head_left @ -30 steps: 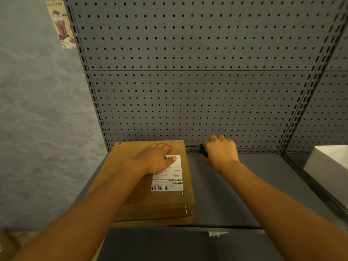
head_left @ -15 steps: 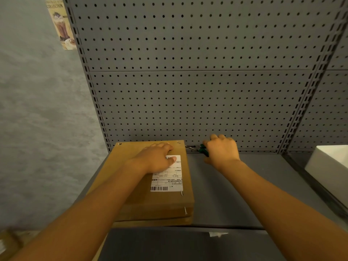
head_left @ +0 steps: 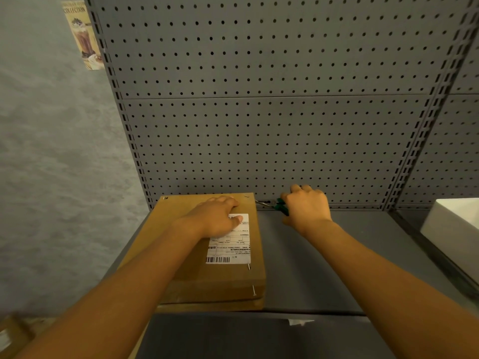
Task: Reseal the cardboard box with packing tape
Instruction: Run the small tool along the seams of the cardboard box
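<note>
My left hand (head_left: 216, 218) lies flat on top of the cardboard box (head_left: 186, 255), fingers relaxed and spread, the thumb resting on the upper edge of the white shipping label (head_left: 229, 244). The box sits lower left of centre in the frame, on the grey shelf (head_left: 324, 268), its far edge close against the pegboard back panel (head_left: 259, 112) and its near edge reaching the shelf's front lip. A barcode runs along the bottom of the label. Small metal staples (head_left: 254, 290) show near the box's right-hand corners.

My right hand (head_left: 307, 208), just right of centre, is curled around a green-handled tool (head_left: 281, 207) at the foot of the pegboard. Only a bit of green handle and a thin metal tip pointing toward the box's far right corner show past my fingers, so I cannot tell exactly what the tool is. The tip sits just beside the box corner; whether it touches is unclear.

A white container (head_left: 456, 237) stands at the right edge of the frame, on the same shelf, well apart from the box. At upper left, a drink poster (head_left: 83, 37) hangs on the grey wall (head_left: 51, 164) beside the shelving. A small scrap of white paper (head_left: 298, 322) sticks to the shelf's front edge at bottom centre.
</note>
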{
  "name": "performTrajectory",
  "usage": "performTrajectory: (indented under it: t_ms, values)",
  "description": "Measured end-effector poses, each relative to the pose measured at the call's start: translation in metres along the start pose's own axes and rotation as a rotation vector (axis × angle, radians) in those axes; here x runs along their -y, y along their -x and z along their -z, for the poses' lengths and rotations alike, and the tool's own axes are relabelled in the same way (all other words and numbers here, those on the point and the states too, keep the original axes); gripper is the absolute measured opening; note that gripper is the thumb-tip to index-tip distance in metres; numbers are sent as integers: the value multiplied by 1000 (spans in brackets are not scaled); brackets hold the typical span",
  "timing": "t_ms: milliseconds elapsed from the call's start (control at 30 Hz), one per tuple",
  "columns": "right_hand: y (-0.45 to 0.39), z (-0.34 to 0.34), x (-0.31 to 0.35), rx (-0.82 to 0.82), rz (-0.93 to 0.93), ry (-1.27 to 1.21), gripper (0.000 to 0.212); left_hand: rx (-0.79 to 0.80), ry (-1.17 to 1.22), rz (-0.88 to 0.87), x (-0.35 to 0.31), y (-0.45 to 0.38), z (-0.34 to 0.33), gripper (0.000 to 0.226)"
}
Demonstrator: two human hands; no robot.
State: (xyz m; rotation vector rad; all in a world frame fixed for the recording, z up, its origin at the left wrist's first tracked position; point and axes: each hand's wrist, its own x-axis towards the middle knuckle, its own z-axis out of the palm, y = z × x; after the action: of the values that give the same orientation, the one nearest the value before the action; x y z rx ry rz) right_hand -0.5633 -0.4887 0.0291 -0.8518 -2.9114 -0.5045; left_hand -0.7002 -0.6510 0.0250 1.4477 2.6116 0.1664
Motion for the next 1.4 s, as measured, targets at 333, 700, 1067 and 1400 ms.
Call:
performTrajectory:
  t_ms: [333, 700, 1067, 1400]
  values:
    - [-1, 0, -1, 10, -18, 20, 40, 0, 6, -5, 0, -1, -1, 58]
    - [13, -12, -37, 44, -129, 19, 37, -7, 9, -17, 3, -4, -2, 58]
    - [14, -1, -26, -45, -112, -69, 45, -94, 28, -38, 2, 2, -6, 54]
    - [23, 17, -6, -112, -131, -245, 38, -332, -150, -113, -4, 22, 14, 31]
